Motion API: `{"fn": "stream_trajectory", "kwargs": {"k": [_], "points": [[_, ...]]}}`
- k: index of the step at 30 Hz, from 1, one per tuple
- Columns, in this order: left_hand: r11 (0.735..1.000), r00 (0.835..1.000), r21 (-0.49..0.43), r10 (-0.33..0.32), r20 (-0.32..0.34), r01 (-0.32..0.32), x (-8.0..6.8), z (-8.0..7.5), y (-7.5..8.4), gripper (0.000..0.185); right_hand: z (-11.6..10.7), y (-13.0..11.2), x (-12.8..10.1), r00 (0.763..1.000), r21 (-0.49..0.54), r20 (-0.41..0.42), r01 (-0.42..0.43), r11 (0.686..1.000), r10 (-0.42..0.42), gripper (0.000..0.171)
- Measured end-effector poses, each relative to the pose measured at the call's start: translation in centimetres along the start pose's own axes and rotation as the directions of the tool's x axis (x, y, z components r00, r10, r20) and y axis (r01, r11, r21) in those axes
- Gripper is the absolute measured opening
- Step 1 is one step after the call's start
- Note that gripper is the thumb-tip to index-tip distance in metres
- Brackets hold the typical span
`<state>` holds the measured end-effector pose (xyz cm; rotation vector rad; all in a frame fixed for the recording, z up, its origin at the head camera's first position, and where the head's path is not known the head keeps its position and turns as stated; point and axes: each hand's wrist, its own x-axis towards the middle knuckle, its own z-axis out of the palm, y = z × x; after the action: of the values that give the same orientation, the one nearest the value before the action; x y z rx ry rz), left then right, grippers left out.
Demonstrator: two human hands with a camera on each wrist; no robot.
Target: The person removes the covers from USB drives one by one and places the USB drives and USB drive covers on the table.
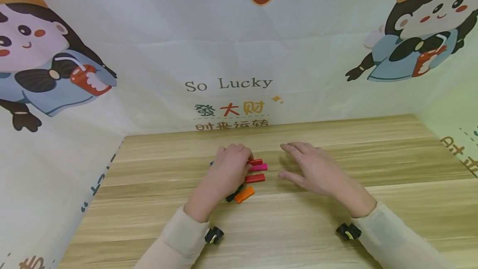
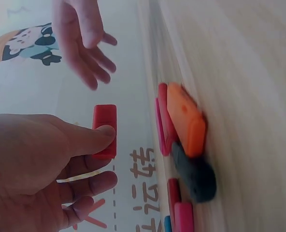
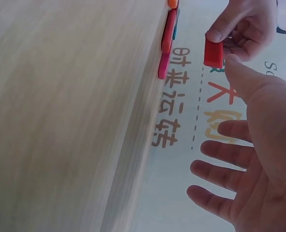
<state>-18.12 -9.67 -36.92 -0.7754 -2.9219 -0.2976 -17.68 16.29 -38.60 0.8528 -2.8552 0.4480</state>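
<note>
My left hand [image 1: 229,169] pinches a small flat red block [image 2: 105,115] between thumb and fingers, raised above the table. Under and beside that hand lie several similar pieces: a pink one [image 1: 260,167], another red one [image 1: 255,178], an orange one [image 1: 244,195] and a dark one [image 1: 232,196], partly covered by the hand in the head view. A bit of blue [image 1: 211,163] peeks out at the hand's far left side. To the right, my right hand [image 1: 317,169] hovers over the table with fingers extended and thumb apart, holding nothing.
The wood-grain table [image 1: 373,148] meets a white printed cloth [image 1: 168,53] along its back edge, with cloth at both sides too. Each wrist carries a small black device [image 1: 214,235] near the sleeve cuff.
</note>
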Motion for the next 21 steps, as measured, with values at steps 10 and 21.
{"fn": "stream_trajectory", "kwargs": {"k": [10, 21], "points": [[1.000, 1.000, -0.007, 0.016, -0.013, -0.017, -0.2, 0.3, 1.7, 0.008, 0.3, -0.8, 0.4, 0.994, 0.008, -0.041, 0.099, 0.995, -0.098, 0.070], [0.999, 0.998, 0.002, 0.048, -0.032, -0.048, -0.3, 0.3, 3.0, 0.008, 0.3, -1.9, 0.9, 0.986, -0.008, -0.080, 0.144, 0.989, -0.145, 0.055]]}}
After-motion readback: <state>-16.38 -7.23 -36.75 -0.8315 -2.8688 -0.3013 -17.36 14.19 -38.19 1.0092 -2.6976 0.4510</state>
